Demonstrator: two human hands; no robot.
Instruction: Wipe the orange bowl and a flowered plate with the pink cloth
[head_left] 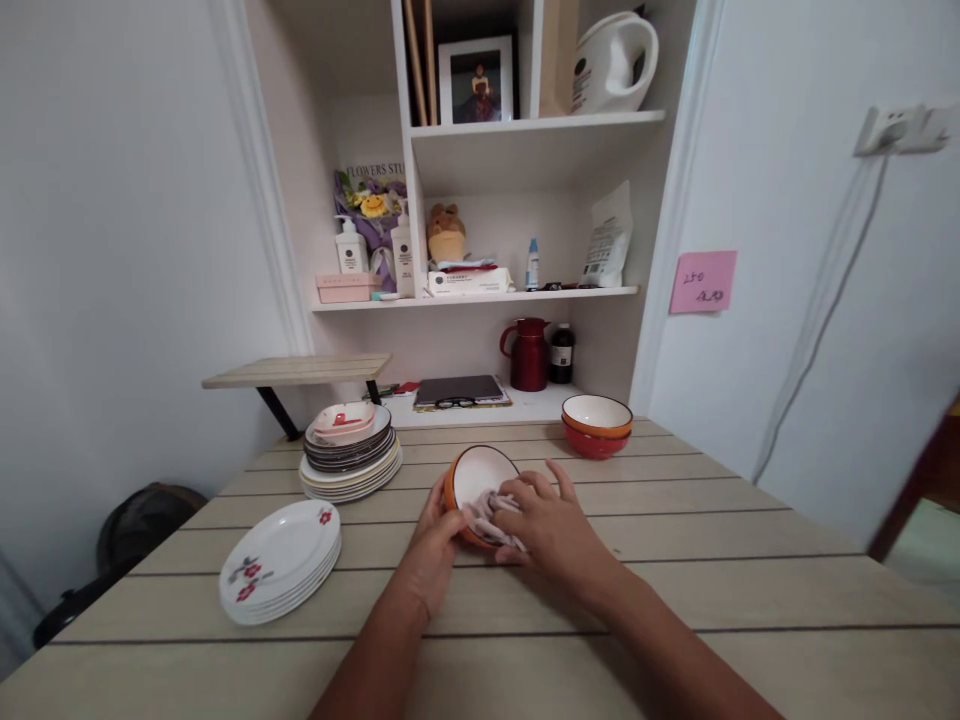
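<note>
An orange bowl [480, 468] with a white inside and dark rim is tilted toward me over the middle of the table. My left hand [435, 525] grips its left side, with the thumb at the near rim. Bunched inside the bowl is a pale greyish-pink cloth [491, 510]. My right hand [544, 515] presses this cloth against the bowl's inner wall, its fingers curled around the cloth and one finger lifted. Part of the bowl's right side is hidden behind the right hand.
Flowered white plates [289, 545] are stacked at the left, with a taller stack of plates and small dishes [349, 455] behind. Two nested bowls, orange over red [596, 435], stand back right. A red jug [529, 355] and laptop [459, 390] sit beneath the shelves.
</note>
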